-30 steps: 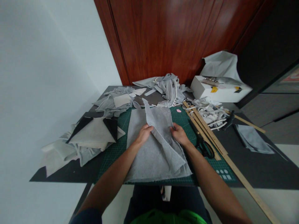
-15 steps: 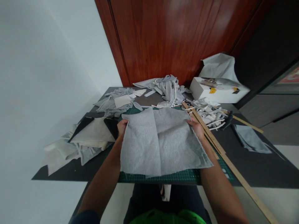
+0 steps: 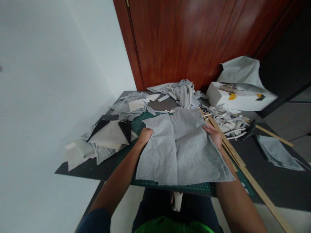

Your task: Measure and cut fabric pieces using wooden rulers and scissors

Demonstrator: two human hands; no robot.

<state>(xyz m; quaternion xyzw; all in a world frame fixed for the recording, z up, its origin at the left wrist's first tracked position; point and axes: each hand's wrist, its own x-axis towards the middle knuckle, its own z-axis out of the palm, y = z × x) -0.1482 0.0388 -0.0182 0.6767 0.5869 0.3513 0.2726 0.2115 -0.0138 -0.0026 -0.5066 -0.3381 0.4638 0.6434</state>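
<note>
A piece of grey fabric [image 3: 182, 152] with a crease down its middle is stretched between my two hands over a green cutting mat [image 3: 139, 121]. My left hand [image 3: 145, 136] is closed on its left edge, thumb on top. On the opposite edge my right hand [image 3: 213, 133] pinches the cloth, also thumb on top; the fingers beneath are hidden. The near corners of the fabric hang loose toward the table's front edge. Just beyond my right hand lie long wooden rulers [image 3: 233, 150].
Fabric scraps [image 3: 134, 105] lie at the back left, with another heap [image 3: 186, 92] at the back middle. Folded cloth with black pieces [image 3: 107, 136] sits at left. At right are white strips [image 3: 229, 121], a white box [image 3: 243, 97] and folded grey cloth [image 3: 279, 152].
The view has turned slightly left, so everything sits further right. Both hands keep hold of the fabric, whose far edge now sags more between them and its left side slants.
</note>
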